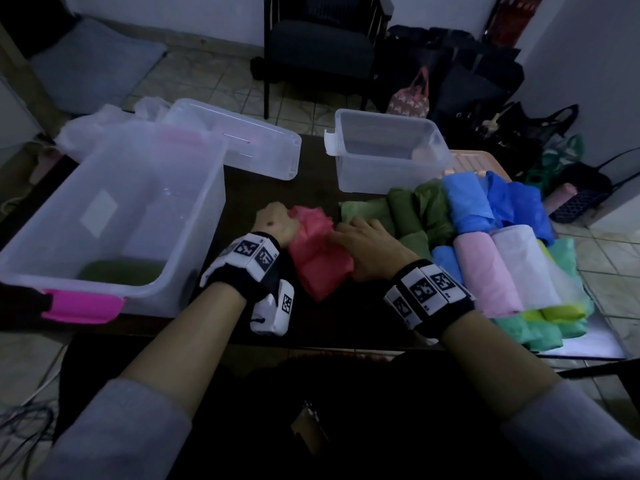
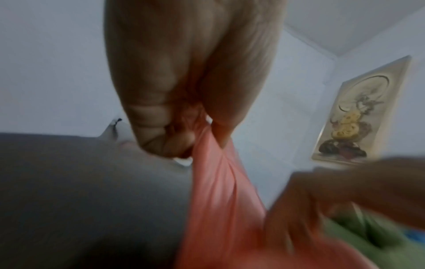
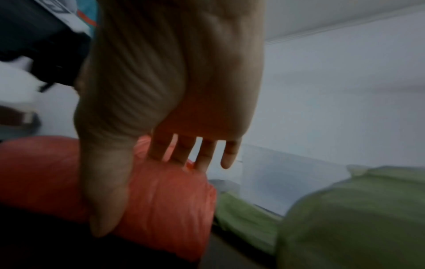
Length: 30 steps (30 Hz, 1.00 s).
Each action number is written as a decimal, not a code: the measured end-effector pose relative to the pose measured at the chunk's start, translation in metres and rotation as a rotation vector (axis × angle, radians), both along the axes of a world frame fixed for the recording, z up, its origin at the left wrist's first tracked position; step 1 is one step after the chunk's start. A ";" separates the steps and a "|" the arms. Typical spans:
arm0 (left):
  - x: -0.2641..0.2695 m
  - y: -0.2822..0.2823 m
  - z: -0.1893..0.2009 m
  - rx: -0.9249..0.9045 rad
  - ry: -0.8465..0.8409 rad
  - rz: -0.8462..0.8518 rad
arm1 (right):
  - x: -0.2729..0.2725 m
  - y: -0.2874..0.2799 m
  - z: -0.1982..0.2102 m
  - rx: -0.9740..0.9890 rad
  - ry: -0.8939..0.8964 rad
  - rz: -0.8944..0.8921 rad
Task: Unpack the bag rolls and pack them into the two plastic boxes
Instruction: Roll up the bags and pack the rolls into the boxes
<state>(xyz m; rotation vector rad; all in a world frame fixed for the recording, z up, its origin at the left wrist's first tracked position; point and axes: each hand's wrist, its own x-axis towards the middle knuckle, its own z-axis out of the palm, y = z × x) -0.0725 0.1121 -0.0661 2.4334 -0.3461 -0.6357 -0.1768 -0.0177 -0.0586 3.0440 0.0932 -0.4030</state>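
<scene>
A red bag roll [image 1: 318, 265] lies on the dark table [image 1: 263, 188] in front of me, still in its thin red wrapper. My left hand [image 1: 287, 216] grips the bunched end of that wrapper [image 2: 218, 191] in a fist [image 2: 188, 138]. My right hand [image 1: 341, 233] lies on top of the roll [image 3: 165, 196] with straight, spread fingers [image 3: 181, 151] and the thumb down its near side. A large clear box [image 1: 114, 209] with a pink latch stands at the left and holds a green roll [image 1: 121, 271]. A smaller clear box [image 1: 388, 150] stands at the back right.
A pile of wrapped rolls fills the table's right side: green [image 1: 415, 209], blue [image 1: 485, 202], pink [image 1: 485, 271], white [image 1: 523, 261], teal [image 1: 530, 330]. A clear lid [image 1: 249, 147] lies behind the large box. A chair [image 1: 322, 50] and bags [image 1: 450, 81] stand beyond the table.
</scene>
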 end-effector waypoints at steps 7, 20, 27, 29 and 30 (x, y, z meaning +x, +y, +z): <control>0.019 0.000 0.025 -0.195 -0.345 0.162 | 0.002 0.031 -0.019 0.164 0.101 0.015; 0.004 0.004 -0.016 0.446 0.001 -0.662 | 0.004 0.048 -0.029 0.276 0.158 -0.015; 0.006 -0.002 -0.018 0.475 0.029 -0.670 | 0.017 0.055 -0.024 0.400 0.285 -0.011; 0.006 -0.002 -0.020 0.481 0.020 -0.680 | 0.018 0.053 -0.024 0.434 0.292 -0.017; 0.006 -0.002 -0.020 0.479 0.019 -0.682 | 0.017 0.051 -0.023 0.470 0.298 -0.026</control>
